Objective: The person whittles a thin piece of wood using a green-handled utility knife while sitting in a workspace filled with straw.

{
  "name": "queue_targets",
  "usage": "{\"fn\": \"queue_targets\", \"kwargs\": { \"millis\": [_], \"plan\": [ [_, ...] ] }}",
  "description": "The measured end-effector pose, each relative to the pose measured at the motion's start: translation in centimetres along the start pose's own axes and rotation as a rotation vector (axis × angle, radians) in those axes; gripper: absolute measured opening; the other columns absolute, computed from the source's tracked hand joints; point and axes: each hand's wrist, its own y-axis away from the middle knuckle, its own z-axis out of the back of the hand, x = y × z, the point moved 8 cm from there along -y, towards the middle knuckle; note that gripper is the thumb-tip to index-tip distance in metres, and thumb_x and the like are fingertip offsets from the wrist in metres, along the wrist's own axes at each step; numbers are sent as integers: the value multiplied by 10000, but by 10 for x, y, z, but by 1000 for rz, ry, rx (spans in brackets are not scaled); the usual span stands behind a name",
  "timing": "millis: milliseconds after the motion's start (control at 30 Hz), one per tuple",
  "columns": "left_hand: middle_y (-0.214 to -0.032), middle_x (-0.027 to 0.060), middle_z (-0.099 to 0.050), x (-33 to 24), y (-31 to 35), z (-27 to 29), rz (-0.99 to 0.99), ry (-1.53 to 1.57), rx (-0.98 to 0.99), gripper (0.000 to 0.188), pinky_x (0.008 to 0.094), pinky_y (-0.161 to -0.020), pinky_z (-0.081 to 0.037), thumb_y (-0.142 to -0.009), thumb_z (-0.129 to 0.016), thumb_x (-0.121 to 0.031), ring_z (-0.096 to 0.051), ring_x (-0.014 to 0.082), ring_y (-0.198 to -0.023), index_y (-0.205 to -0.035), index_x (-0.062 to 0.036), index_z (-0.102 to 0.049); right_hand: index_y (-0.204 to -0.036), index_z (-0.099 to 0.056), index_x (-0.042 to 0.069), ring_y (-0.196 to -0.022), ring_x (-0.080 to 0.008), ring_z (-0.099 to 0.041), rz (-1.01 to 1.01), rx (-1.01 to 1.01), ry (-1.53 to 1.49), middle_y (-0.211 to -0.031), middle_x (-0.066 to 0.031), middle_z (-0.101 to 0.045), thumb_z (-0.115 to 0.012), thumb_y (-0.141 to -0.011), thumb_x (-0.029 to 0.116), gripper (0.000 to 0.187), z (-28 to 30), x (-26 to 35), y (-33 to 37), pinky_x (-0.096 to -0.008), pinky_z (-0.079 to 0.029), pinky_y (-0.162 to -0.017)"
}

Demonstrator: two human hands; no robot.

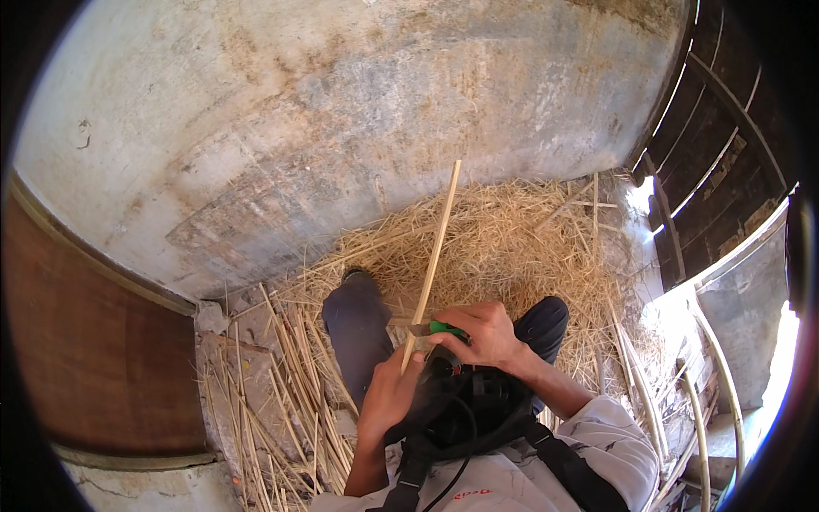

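My left hand (pixel 389 386) is closed round the lower end of a long, pale bamboo strip (pixel 438 235), which slants up and away toward the wall. In my right hand (pixel 485 331) is a knife (pixel 444 328) with a green handle, my fingers wrapped round it. Its short blade lies across the strip just above my left hand and appears to touch it. Both hands are close together in front of my body, between my bent knees.
A heap of straw-like shavings (pixel 503 247) covers the floor ahead, against a stained wall (pixel 341 111). Many loose strips (pixel 294 401) lie at left, near a brown wooden panel (pixel 102 341). Curved poles (pixel 725 367) lean at right, below dark wooden boards (pixel 717 145).
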Motion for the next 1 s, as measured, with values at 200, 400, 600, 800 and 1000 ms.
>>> {"fn": "queue_targets", "kwargs": {
  "millis": [200,400,600,800,1000],
  "plan": [
    [-847,302,-665,-1,1,0,90,-99,-70,372,519,-778,-495,-1077,-525,-304,-657,528,-920,-1242,18,-614,-976,-766,122,-603,-257,-694,-24,-10,156,-781,-44,-725,-810,-871,372,275,4,1,2,-366,-537,-548],
    [-840,320,-652,-6,0,3,104,-101,-88,387,526,-772,-496,-1073,-531,-328,-651,535,-910,-1213,18,-635,-964,-771,131,-571,-247,-671,-7,-57,223,-733,-40,-702,-823,-857,360,258,8,5,-2,-361,-512,-529],
    [-719,255,-582,21,15,-5,67,-160,-89,357,457,-653,-458,-1077,-534,-292,-614,383,-684,-1182,30,-647,-1001,-770,78,-557,-277,-663,-325,-258,379,-726,-93,-711,-797,-905,323,264,54,-51,-26,-375,-503,-532],
    [-641,242,-516,14,13,4,-30,-134,-102,325,451,-570,-399,-1078,-553,-276,-542,376,-551,-1036,40,-619,-1026,-786,98,-619,-277,-714,-228,-324,304,-771,-82,-744,-770,-933,339,259,67,-62,-44,-374,-541,-556],
    [-769,306,-592,15,17,9,30,-189,-103,322,539,-682,-439,-1074,-546,-278,-588,510,-778,-1014,33,-605,-1013,-774,73,-641,-266,-722,-73,-293,274,-808,-100,-758,-771,-938,305,244,62,-68,-51,-358,-551,-582]
  ]
}}
